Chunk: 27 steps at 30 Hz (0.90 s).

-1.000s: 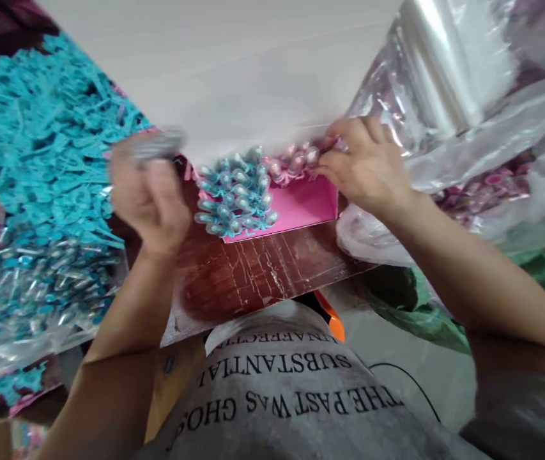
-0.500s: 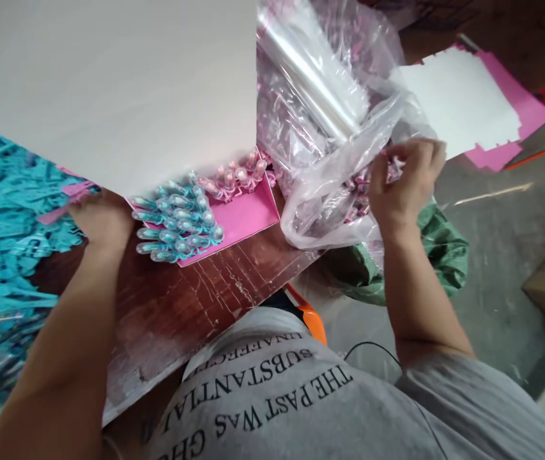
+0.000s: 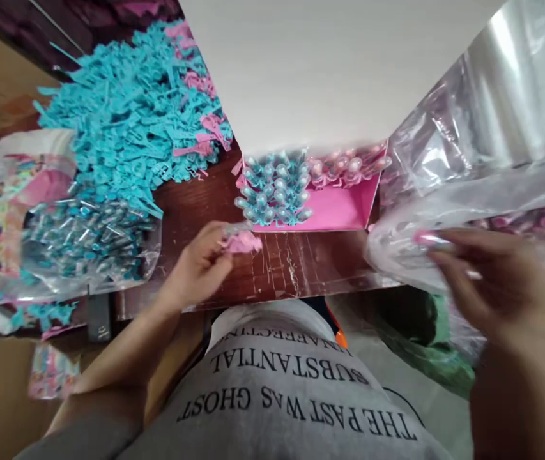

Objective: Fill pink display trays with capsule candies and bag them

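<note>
My left hand [image 3: 200, 268] is closed on a pink plastic piece [image 3: 244, 242] in front of the box's near left corner. My right hand [image 3: 502, 281], blurred by motion, pinches a small shiny pink-tipped piece [image 3: 425, 238] over the rim of an open clear plastic bag [image 3: 391, 252]. Between the hands stands a pink box [image 3: 337, 207] with a white upright panel behind it. Rows of blue pieces with clear rounded tips [image 3: 275, 188] fill its left side. Similar pink pieces [image 3: 349, 165] line its back right, and bare pink bottom shows in front of them.
A large heap of blue plastic pieces [image 3: 133, 121], some pink among them, covers the table's left. Before it lies a bag of clear blue-ended pieces [image 3: 94, 236]. A cardboard box [image 3: 4, 76] stands far left. Green sacking [image 3: 430, 345] hangs below the table's right edge.
My right hand has come out of the plastic bag with a small pink-tipped piece. My left hand has moved from the blue heap to the box's front with a pink piece. The view has swung left.
</note>
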Each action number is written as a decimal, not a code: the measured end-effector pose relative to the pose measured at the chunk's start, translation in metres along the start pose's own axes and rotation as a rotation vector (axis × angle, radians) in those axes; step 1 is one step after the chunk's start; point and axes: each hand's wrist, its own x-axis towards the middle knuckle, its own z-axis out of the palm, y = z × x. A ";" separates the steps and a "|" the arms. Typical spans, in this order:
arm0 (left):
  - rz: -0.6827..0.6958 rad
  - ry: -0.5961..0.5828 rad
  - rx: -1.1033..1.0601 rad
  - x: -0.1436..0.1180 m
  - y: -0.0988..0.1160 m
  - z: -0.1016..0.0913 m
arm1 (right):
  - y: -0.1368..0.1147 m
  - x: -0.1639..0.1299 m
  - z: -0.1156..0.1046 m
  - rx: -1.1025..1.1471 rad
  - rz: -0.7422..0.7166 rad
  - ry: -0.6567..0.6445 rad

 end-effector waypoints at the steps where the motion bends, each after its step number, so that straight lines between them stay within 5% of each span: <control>1: 0.021 -0.089 -0.009 -0.002 0.010 0.012 | -0.024 0.010 0.017 0.066 -0.124 -0.038; 3: 0.002 -0.225 -0.064 0.001 0.025 0.035 | -0.058 0.029 0.050 0.170 -0.263 -0.164; 6: -0.043 -0.280 -0.139 0.011 0.032 0.061 | -0.072 0.043 0.078 0.228 -0.329 -0.283; 15: -0.156 -0.416 -0.426 0.019 0.028 0.079 | -0.067 0.027 0.044 0.120 -0.366 -0.465; 19: -0.021 -0.377 -0.310 0.015 0.025 0.083 | -0.071 0.027 0.048 0.172 -0.326 -0.444; 22: 0.203 -0.221 -0.045 0.007 0.021 0.087 | -0.075 0.024 0.062 0.337 -0.141 -0.419; 27: 0.510 -0.047 0.431 0.001 0.015 0.088 | -0.080 0.014 0.077 0.751 0.466 -0.521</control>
